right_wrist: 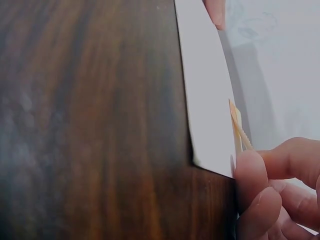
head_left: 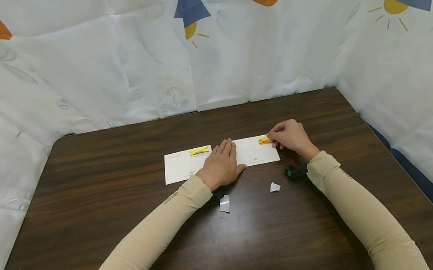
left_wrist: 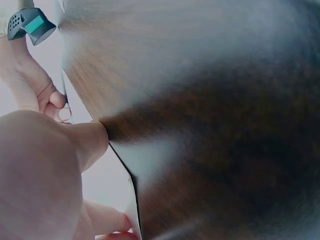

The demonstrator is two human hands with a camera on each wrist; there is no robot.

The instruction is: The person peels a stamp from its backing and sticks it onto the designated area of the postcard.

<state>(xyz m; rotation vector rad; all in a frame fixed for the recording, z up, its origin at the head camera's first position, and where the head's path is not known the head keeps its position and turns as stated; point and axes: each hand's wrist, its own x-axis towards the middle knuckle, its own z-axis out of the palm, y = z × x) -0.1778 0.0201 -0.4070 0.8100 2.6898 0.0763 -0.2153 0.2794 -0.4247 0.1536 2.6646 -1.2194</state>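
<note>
Two white cards (head_left: pixel 177 170) lie side by side on the table. My left hand (head_left: pixel 220 164) rests flat with its fingers straight, holding down the place where they meet. On the right-hand card (head_left: pixel 251 152), an orange-yellow stamp (head_left: pixel 264 140) sits at the upper right corner, and my right hand (head_left: pixel 290 136) pinches its right end between thumb and forefinger. The right wrist view shows the toothed edge of the stamp (right_wrist: pixel 240 125) tilted up off the card. A yellow stamp (head_left: pixel 200 151) lies flat at the left-hand card's upper right.
Small white paper scraps (head_left: pixel 275 186) lie on the near side of the cards, one of them a strip (head_left: pixel 225 204) below my left wrist. The dark wooden table (head_left: pixel 110 194) is bounded by a patterned white curtain (head_left: pixel 138 65) at the back and sides.
</note>
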